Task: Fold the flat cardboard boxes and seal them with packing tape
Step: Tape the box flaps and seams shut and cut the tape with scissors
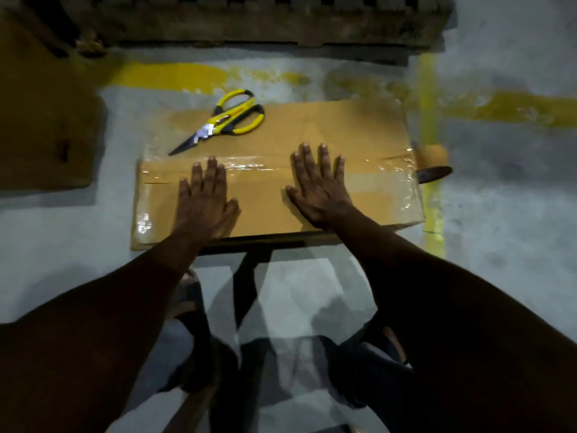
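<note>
A folded brown cardboard box lies in front of me with its top flaps shut. A strip of clear packing tape runs along the centre seam, and more tape shines over both ends. My left hand lies flat on the box top with straight fingers, its fingertips on the tape. My right hand also presses flat on the top, fingers spread across the seam. At the box's right end hangs a roll of packing tape, still joined to the strip.
Yellow-handled scissors lie on the far left part of the box top, blades pointing near-left. Flat cardboard lies on the floor at the left. A wooden pallet stands behind. Yellow lines mark the grey floor.
</note>
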The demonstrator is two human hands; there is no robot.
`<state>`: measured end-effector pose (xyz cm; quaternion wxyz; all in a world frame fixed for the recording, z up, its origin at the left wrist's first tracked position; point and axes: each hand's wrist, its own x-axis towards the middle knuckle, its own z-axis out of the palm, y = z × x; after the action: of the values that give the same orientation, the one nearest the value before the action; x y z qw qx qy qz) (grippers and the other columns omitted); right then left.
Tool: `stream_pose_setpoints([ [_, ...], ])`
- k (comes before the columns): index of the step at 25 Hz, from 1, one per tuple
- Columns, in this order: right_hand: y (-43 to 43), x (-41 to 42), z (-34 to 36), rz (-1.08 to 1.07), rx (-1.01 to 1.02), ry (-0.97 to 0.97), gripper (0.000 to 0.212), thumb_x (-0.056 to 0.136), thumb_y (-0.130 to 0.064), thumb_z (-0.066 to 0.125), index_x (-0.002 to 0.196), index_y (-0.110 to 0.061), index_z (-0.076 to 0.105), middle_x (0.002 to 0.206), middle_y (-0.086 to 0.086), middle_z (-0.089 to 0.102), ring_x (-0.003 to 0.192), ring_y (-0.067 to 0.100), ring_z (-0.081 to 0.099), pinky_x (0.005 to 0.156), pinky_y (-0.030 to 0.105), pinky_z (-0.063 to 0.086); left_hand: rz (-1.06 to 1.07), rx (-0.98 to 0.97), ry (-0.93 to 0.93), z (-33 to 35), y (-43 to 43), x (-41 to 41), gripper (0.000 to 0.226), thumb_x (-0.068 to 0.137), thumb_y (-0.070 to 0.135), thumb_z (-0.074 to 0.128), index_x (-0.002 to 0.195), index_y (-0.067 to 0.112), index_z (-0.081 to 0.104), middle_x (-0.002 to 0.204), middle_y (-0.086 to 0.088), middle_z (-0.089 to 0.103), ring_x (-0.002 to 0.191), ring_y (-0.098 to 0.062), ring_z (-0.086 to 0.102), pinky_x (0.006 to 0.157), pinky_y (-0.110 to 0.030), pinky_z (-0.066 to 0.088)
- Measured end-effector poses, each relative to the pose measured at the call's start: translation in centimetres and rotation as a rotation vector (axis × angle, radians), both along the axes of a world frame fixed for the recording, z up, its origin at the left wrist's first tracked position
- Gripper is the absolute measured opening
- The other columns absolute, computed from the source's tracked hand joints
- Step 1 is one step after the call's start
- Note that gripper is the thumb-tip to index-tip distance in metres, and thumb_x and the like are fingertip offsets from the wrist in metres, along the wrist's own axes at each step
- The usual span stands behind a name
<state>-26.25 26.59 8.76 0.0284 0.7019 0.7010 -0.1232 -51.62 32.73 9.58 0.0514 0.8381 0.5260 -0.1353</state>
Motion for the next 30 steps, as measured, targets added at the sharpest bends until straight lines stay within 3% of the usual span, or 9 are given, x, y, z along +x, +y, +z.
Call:
stream_pose_setpoints([
  [3,3.1,-6.2,0.5,0.116,0.048,0.036,0.072,0.1,-0.054,0.021,0.157,-0.016,0.003,0.164,0.014,-0.006,0.149,0.042,-0.004,0.112,0.07,0.005,0.146,-0.033,0.008,1.0,1.2,-5.2,0.076,0.095,0.049,0.031,0.153,0.006,0.008,0.161,-0.019,0.0,0.146,-0.042,0.004,0.115,-0.06,0.01],
  [7,10.7,-10.0,2.7,0.066,0.113,-0.032,0.067,0.098,-0.03,0.036,0.157,-0.018,0.008,0.164,0.017,0.0,0.149,0.042,0.003,0.11,0.07,0.009,0.199,-0.039,-0.03,1.3,1.4,-5.7,0.08,0.095,0.047,0.039,0.153,0.005,0.004,0.159,-0.023,-0.004,0.146,-0.045,-0.001,0.115,-0.059,0.004],
  [11,14.0,-8.1,4.2,0.077,-0.041,-0.117,0.068,0.096,-0.025,0.044,0.156,-0.025,0.011,0.164,0.01,0.008,0.15,0.037,0.005,0.11,0.072,0.007,0.197,-0.044,-0.062,1.5,1.2,-5.2,0.078,0.096,0.045,0.037,0.153,0.005,0.002,0.158,-0.026,-0.006,0.143,-0.05,-0.003,0.114,-0.061,0.005],
  [14,12.4,-6.2,5.3,0.078,0.009,-0.225,0.066,0.088,-0.023,0.061,0.146,-0.022,0.029,0.144,0.014,0.038,0.131,0.039,0.038,0.102,0.059,0.032,0.152,-0.052,-0.07,1.5,1.3,-3.2,0.077,0.097,0.044,0.037,0.154,0.007,0.001,0.159,-0.024,-0.009,0.144,-0.048,-0.005,0.112,-0.065,0.006],
  [16,10.8,-5.0,5.7,-0.032,0.012,-0.132,0.053,0.092,-0.018,0.055,0.141,-0.016,0.035,0.133,0.015,0.047,0.117,0.038,0.051,0.09,0.047,0.043,0.07,-0.049,-0.063,1.6,1.1,-0.6,0.076,0.096,0.043,0.038,0.154,0.009,0.003,0.159,-0.022,-0.008,0.145,-0.047,-0.003,0.11,-0.067,0.008],
  [18,8.9,-2.6,6.3,-0.173,-0.049,-0.011,0.051,0.092,-0.02,0.054,0.138,-0.009,0.036,0.129,0.016,0.05,0.114,0.038,0.056,0.087,0.044,0.047,-0.056,-0.048,-0.054,1.5,0.4,2.9,0.075,0.095,0.041,0.041,0.154,0.009,0.007,0.16,-0.022,-0.005,0.145,-0.047,0.0,0.111,-0.065,0.01],
  [22,3.8,6.1,8.2,-0.261,-0.243,0.001,0.058,0.076,-0.027,0.079,0.125,-0.008,0.053,0.121,0.014,0.06,0.113,0.033,0.058,0.08,0.034,0.047,-0.279,-0.045,-0.05,1.1,-1.8,11.2,0.073,0.095,0.042,0.038,0.154,0.013,0.007,0.161,-0.017,-0.006,0.146,-0.045,-0.001,0.113,-0.063,0.01],
  [26,-1.0,13.7,8.1,-0.405,-0.255,0.131,0.033,0.075,-0.026,0.075,0.098,-0.008,0.061,0.102,0.02,0.064,0.099,0.036,0.063,0.066,0.029,0.037,-0.455,-0.053,-0.114,0.8,-2.7,20.5,0.073,0.096,0.043,0.036,0.154,0.009,0.008,0.162,-0.01,-0.005,0.147,-0.04,-0.002,0.114,-0.061,0.008],
  [30,-2.8,15.0,7.1,-0.528,-0.11,0.187,0.051,0.079,-0.035,0.073,0.119,-0.009,0.056,0.114,0.017,0.06,0.108,0.034,0.058,0.071,0.029,0.03,-0.491,-0.03,-0.149,0.0,-2.8,23.8,0.074,0.091,0.042,0.027,0.153,0.006,0.011,0.163,-0.008,0.0,0.148,-0.035,-0.002,0.116,-0.059,0.004],
])
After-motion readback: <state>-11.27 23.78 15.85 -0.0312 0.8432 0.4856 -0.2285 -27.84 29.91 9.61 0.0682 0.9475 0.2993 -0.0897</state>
